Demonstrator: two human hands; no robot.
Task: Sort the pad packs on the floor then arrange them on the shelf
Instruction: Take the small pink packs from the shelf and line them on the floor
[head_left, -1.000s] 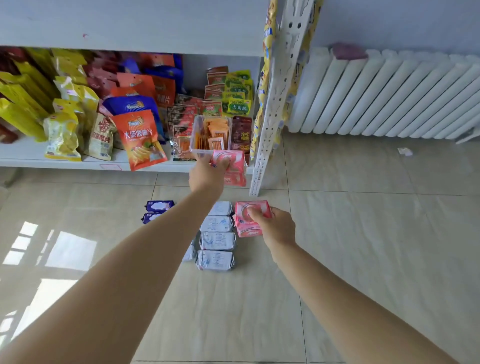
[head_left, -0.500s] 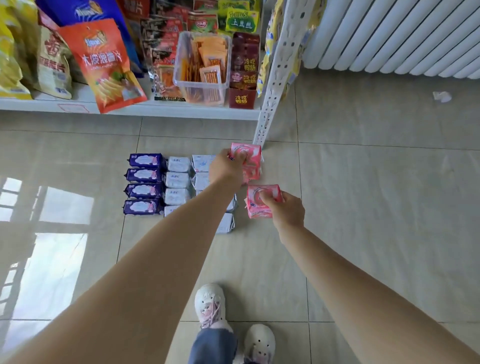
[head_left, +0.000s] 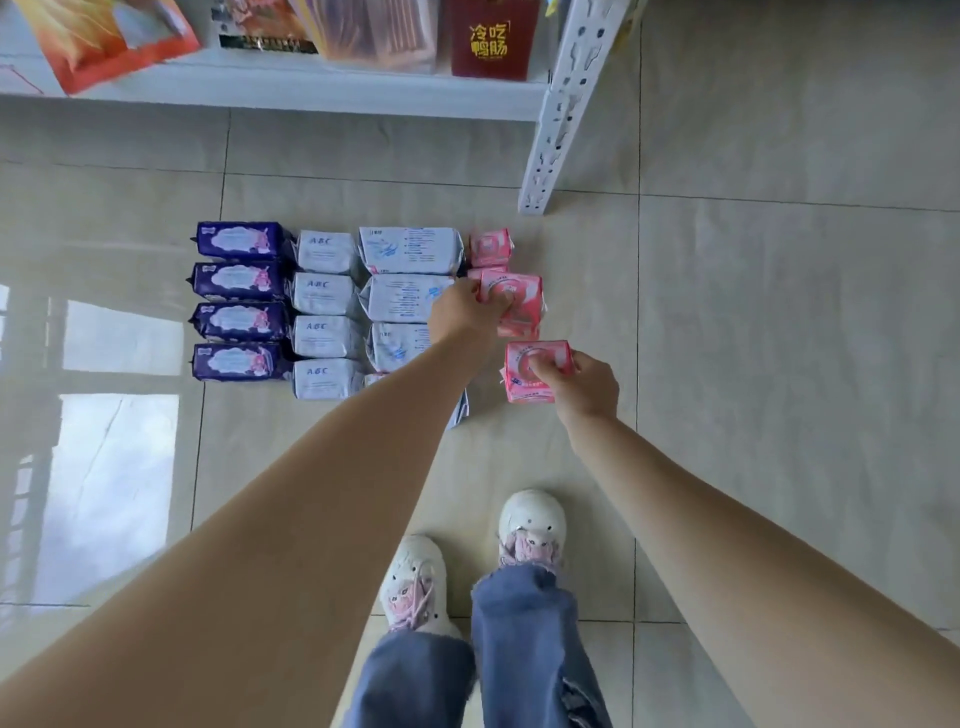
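Observation:
Pad packs lie in columns on the tiled floor: purple packs (head_left: 240, 300) at the left, small white ABC packs (head_left: 324, 312) beside them, then larger white packs (head_left: 410, 249). At the right a pink pack (head_left: 489, 245) lies on the floor, with another pink one partly hidden behind it. My left hand (head_left: 465, 312) grips a pink pack (head_left: 517, 299) just above that column. Below it, my right hand (head_left: 584, 387) pinches a second pink pack (head_left: 530, 371) close to the floor.
A white shelf (head_left: 291, 85) with snack bags and a dark red box (head_left: 493, 39) runs along the top. Its perforated upright (head_left: 558, 114) stands right behind the pink column. My two white shoes (head_left: 530, 522) stand near the packs' front edge.
Both hands have come down with their pink packs from shelf height toward the floor, to the right of the white columns. The view has tilted down toward my feet.

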